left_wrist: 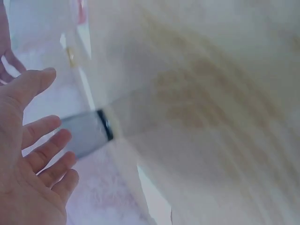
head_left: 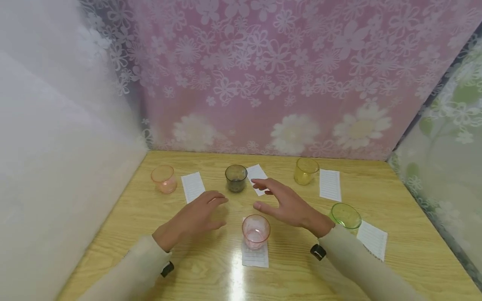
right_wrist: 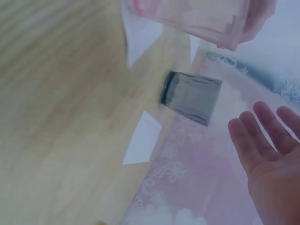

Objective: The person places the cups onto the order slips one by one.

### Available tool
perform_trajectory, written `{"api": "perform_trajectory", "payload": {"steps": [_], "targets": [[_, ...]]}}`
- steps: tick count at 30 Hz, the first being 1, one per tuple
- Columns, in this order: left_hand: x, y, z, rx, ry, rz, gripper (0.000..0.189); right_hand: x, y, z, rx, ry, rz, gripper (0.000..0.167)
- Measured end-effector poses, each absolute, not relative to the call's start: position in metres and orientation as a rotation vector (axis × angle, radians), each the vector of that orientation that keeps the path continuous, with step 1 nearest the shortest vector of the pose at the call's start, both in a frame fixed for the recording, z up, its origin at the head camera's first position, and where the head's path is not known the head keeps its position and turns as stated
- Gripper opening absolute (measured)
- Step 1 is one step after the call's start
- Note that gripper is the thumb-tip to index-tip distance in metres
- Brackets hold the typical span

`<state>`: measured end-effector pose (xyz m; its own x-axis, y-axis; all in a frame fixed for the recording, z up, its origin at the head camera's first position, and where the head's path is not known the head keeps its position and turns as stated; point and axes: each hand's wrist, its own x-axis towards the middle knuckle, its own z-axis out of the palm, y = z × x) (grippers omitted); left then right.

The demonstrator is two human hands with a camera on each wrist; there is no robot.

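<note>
Both hands are held over the table, one on each side of the middle. My left hand (head_left: pixel 196 215), fingers apart and gently bent, holds nothing; it is left of a clear pink cup (head_left: pixel 256 238). The right hand (head_left: pixel 288 202) reaches in from the other side, thumb spread from the fingers, also holding nothing. Beyond the hands stands a smoky grey cup (head_left: pixel 236 184), near the right fingertips in the head view. In the right wrist view, that grey cup (right_wrist: pixel 194 96) lies beyond an empty palm. The pink cup overlaps a lined paper slip (head_left: pixel 255 258).
An orange-tinted cup (head_left: pixel 164 184) stands far left beside a paper slip (head_left: pixel 193 186). A yellow cup (head_left: pixel 304 173) stands back right near another slip (head_left: pixel 330 184). The green cup (head_left: pixel 346 216) is partly behind the right forearm. A pink floral curtain (head_left: pixel 263 83) hangs behind the table.
</note>
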<state>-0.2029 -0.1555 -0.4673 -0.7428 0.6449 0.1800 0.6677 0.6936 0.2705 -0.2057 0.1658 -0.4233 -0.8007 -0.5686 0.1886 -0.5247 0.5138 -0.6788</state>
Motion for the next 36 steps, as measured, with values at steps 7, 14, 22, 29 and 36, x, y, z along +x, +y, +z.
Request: {"api": "perform_trajectory", "payload": {"steps": [7,14,22,29,36], "targets": [[-0.217,-0.169,-0.456,-0.975,-2.848,-0.628,0.049,-0.222,0.158,-0.414,-0.979,2.669,-1.132,0.062],[-0.234,-0.200,-0.445,-0.826,-2.830,-0.653,0.046,-0.251,0.138,-0.398,-0.964,2.535,-1.264,0.060],[-0.251,-0.227,-0.434,-0.676,-2.883,-0.688,0.045,-0.275,0.116,-0.381,-0.985,2.515,-1.256,0.059],[-0.259,-0.247,-0.421,-0.583,-2.921,-0.649,0.050,-0.290,0.083,-0.374,-0.998,2.479,-1.278,0.062],[-0.267,-0.253,-0.413,-0.567,-2.931,-0.651,0.055,-0.302,0.063,-0.371,-1.014,2.480,-1.198,0.065]]}}
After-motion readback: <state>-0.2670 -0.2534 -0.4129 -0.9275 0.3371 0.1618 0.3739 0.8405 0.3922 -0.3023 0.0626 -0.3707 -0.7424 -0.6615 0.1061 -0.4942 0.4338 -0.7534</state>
